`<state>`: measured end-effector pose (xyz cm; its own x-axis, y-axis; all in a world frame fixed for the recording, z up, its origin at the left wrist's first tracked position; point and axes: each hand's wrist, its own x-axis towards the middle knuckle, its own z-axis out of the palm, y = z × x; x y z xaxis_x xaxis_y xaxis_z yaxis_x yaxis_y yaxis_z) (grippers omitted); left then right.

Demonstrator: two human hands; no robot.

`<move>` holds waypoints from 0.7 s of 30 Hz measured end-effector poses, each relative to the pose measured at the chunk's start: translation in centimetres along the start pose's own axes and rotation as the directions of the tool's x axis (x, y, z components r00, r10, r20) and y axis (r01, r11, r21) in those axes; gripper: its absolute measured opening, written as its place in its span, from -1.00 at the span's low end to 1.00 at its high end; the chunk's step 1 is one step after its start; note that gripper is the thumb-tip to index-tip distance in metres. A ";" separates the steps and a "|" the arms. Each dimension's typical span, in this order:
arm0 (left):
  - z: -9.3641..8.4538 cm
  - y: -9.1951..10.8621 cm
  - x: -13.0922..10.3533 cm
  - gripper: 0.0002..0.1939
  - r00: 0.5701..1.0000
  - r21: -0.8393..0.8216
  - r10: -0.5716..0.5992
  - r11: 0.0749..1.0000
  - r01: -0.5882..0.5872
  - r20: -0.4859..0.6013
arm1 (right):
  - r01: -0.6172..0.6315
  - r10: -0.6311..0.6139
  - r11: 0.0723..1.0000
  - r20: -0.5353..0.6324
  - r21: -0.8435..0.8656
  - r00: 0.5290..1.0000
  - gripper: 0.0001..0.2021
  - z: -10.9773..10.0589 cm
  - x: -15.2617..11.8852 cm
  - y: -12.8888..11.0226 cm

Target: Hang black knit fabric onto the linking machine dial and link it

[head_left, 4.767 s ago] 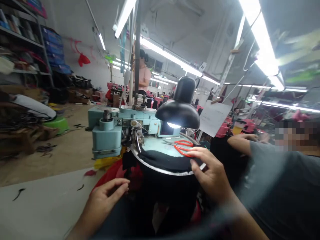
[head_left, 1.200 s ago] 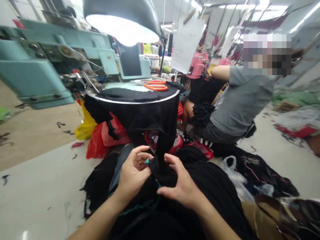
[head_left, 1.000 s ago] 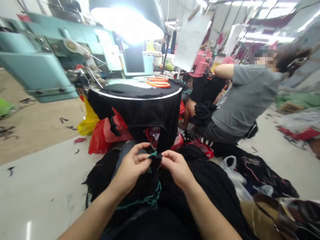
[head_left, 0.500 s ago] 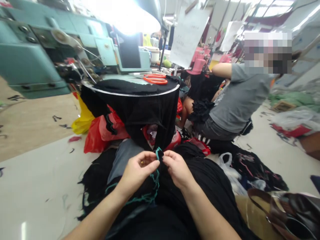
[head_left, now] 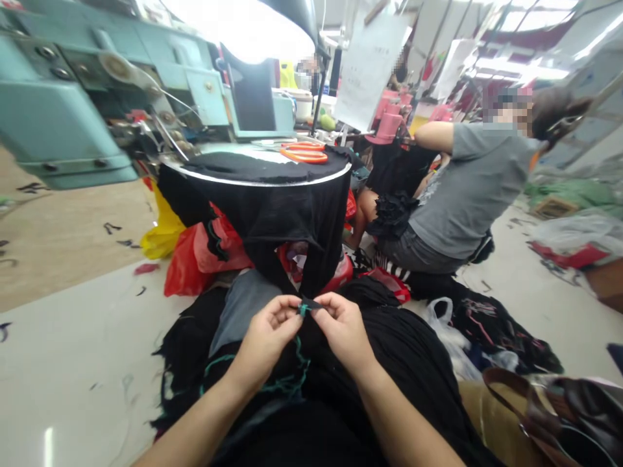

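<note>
Above my lap, my left hand (head_left: pixel 273 331) pinches a small piece of black fabric edged with green yarn (head_left: pixel 304 309). My right hand (head_left: pixel 343 329) grips the other side of the same piece between thumb and forefinger, so it stretches across the short gap between my hands. A loose strand of green yarn (head_left: pixel 302 360) trails down from it over the black cloth (head_left: pixel 389 363) on my lap. More black cloth (head_left: pixel 267 214) hangs from the round machine plate in front. Orange-handled scissors (head_left: pixel 304 153) lie on that plate.
A teal machine (head_left: pixel 63 123) stands on the left beneath a bright lamp (head_left: pixel 243 32). On the right sits a co-worker in a grey shirt (head_left: pixel 479 188). Red bags (head_left: pixel 189 259), a white plastic bag (head_left: pixel 450 337) and a brown handbag (head_left: pixel 549 415) lie around me.
The green-edged piece has turned from upright to more level between my fingers and sits slightly lower. My right thumb now reaches further over it, and the green strand below has shifted.
</note>
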<state>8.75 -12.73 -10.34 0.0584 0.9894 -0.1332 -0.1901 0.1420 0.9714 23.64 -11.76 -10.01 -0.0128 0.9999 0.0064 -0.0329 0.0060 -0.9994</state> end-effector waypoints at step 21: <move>-0.1 0.9 -0.2 -0.91 0.962 -0.474 -0.185 0.841 0.260 0.201 | -0.255 0.240 0.878 0.088 0.406 0.967 -0.63 -0.2 0.2 0.7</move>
<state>8.46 -12.78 -9.43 0.2879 0.9194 -0.2681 -0.6095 0.3918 0.6891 23.83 -11.55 -10.68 -0.1084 0.9670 -0.2307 -0.4310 -0.2549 -0.8656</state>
